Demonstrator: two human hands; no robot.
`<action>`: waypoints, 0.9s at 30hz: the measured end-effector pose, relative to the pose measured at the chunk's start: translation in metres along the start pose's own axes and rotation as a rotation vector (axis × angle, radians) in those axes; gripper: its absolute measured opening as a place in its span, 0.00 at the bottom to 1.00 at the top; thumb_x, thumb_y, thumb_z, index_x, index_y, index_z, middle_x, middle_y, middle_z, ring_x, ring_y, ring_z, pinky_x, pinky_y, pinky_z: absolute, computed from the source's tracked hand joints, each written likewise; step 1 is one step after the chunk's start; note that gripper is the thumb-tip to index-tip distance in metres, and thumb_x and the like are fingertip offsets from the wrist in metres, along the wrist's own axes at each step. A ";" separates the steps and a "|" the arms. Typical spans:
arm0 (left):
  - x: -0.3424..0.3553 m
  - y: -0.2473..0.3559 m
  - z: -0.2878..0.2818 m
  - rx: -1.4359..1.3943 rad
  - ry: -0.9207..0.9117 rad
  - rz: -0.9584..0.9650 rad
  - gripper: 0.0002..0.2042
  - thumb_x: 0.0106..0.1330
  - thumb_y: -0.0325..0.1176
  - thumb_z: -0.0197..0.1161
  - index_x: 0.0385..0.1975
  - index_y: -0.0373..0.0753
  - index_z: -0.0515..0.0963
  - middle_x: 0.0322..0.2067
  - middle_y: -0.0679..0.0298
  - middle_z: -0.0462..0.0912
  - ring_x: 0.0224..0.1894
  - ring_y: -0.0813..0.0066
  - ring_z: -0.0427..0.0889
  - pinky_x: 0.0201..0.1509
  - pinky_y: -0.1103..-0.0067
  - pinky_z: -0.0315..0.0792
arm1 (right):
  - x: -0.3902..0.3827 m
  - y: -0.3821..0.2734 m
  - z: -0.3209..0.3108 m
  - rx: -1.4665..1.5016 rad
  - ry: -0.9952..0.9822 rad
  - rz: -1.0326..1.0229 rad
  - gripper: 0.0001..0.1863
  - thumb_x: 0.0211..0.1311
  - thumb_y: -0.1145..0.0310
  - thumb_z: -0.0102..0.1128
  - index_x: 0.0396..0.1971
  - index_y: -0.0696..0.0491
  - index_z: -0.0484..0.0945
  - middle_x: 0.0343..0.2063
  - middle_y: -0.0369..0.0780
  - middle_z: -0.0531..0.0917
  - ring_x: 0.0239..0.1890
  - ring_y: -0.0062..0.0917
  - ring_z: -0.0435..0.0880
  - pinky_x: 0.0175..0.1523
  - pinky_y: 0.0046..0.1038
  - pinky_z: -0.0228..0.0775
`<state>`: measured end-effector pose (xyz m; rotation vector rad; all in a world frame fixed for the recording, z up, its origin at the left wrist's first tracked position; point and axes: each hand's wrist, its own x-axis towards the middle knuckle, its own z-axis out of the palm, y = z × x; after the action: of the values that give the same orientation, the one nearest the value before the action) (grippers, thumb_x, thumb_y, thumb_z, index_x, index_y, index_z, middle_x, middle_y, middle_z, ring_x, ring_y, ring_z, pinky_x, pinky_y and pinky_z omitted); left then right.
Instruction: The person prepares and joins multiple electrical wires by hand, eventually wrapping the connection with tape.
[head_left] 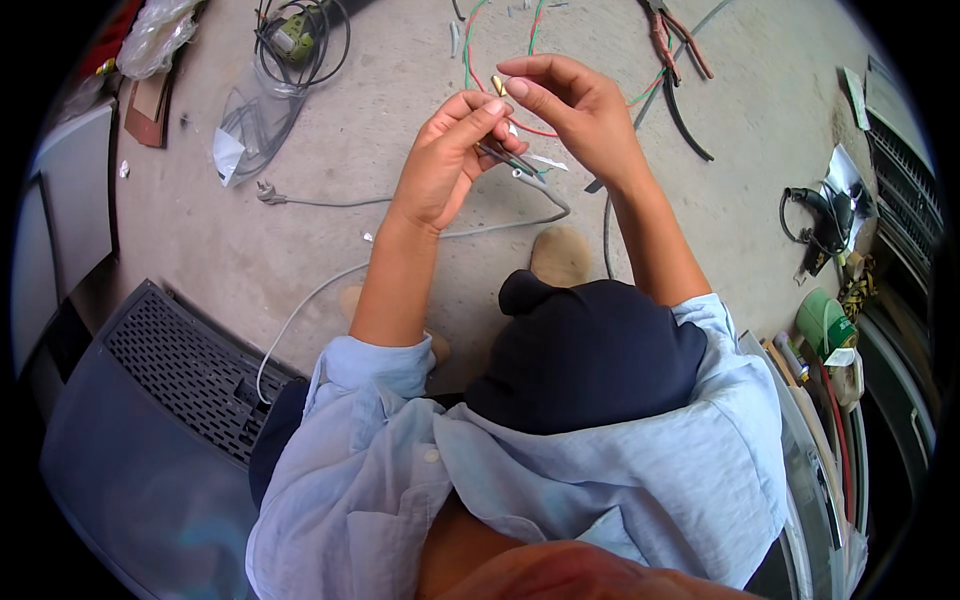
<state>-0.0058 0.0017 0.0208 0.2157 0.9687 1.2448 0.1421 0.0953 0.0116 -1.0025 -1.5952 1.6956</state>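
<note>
My left hand is closed on thin dark wires at the upper middle of the view. My right hand pinches a small brass-coloured piece between thumb and index finger, just above my left fingertips. Red wire and green wire loop on the concrete floor behind my hands. A pale grey cable with a cut end lies below my fingers; whether it joins the held wires is unclear.
Red-handled pliers lie top right, a green tool among cables top left, a plug at left. A black corded tool and green bucket are at right. A perforated dark panel stands lower left.
</note>
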 end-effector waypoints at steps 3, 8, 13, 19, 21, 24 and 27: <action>-0.003 0.004 0.005 0.090 0.042 -0.027 0.06 0.69 0.34 0.58 0.37 0.39 0.75 0.26 0.70 0.76 0.29 0.84 0.76 0.39 0.80 0.76 | 0.000 0.006 -0.004 0.048 -0.046 0.005 0.11 0.59 0.64 0.65 0.36 0.55 0.84 0.33 0.36 0.85 0.32 0.17 0.80 0.37 0.22 0.70; -0.006 0.007 0.007 0.244 0.140 0.000 0.07 0.68 0.34 0.59 0.37 0.37 0.77 0.24 0.73 0.73 0.25 0.88 0.71 0.35 0.83 0.72 | -0.005 -0.005 -0.011 -0.302 -0.053 -0.115 0.10 0.60 0.70 0.63 0.40 0.55 0.82 0.36 0.35 0.84 0.37 0.17 0.79 0.39 0.20 0.70; -0.006 0.006 0.008 0.316 0.140 0.025 0.06 0.66 0.34 0.61 0.34 0.38 0.78 0.24 0.74 0.72 0.24 0.89 0.69 0.33 0.85 0.69 | -0.006 -0.019 -0.006 -0.327 -0.020 -0.236 0.08 0.57 0.72 0.64 0.37 0.52 0.83 0.34 0.35 0.83 0.34 0.21 0.81 0.35 0.22 0.71; -0.007 0.006 0.008 0.314 0.159 0.016 0.06 0.65 0.33 0.61 0.34 0.38 0.79 0.23 0.74 0.71 0.24 0.89 0.67 0.32 0.86 0.68 | -0.002 -0.006 -0.014 -0.563 -0.029 -0.432 0.05 0.54 0.70 0.65 0.32 0.50 0.82 0.29 0.35 0.82 0.31 0.28 0.83 0.33 0.28 0.74; -0.007 0.006 0.007 0.308 0.161 0.023 0.06 0.65 0.33 0.62 0.34 0.38 0.79 0.23 0.74 0.71 0.24 0.89 0.67 0.32 0.86 0.67 | -0.002 -0.010 -0.013 -0.600 -0.020 -0.443 0.04 0.54 0.70 0.65 0.30 0.49 0.82 0.28 0.34 0.82 0.30 0.27 0.83 0.33 0.28 0.74; -0.005 0.004 0.007 0.303 0.171 0.030 0.05 0.65 0.32 0.62 0.34 0.38 0.79 0.22 0.74 0.70 0.23 0.90 0.65 0.30 0.86 0.65 | -0.004 -0.006 -0.010 -0.563 0.004 -0.395 0.03 0.53 0.68 0.65 0.28 0.49 0.82 0.27 0.34 0.82 0.28 0.27 0.83 0.32 0.28 0.74; -0.006 0.002 0.006 0.294 0.177 0.024 0.05 0.64 0.32 0.62 0.34 0.38 0.79 0.21 0.76 0.68 0.21 0.91 0.62 0.25 0.88 0.59 | -0.005 -0.006 -0.008 -0.615 0.014 -0.417 0.04 0.50 0.67 0.65 0.26 0.48 0.81 0.25 0.33 0.81 0.28 0.27 0.82 0.31 0.27 0.73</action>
<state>-0.0028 -0.0009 0.0287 0.3515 1.3067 1.1535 0.1510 0.0955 0.0183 -0.8593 -2.1943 0.9322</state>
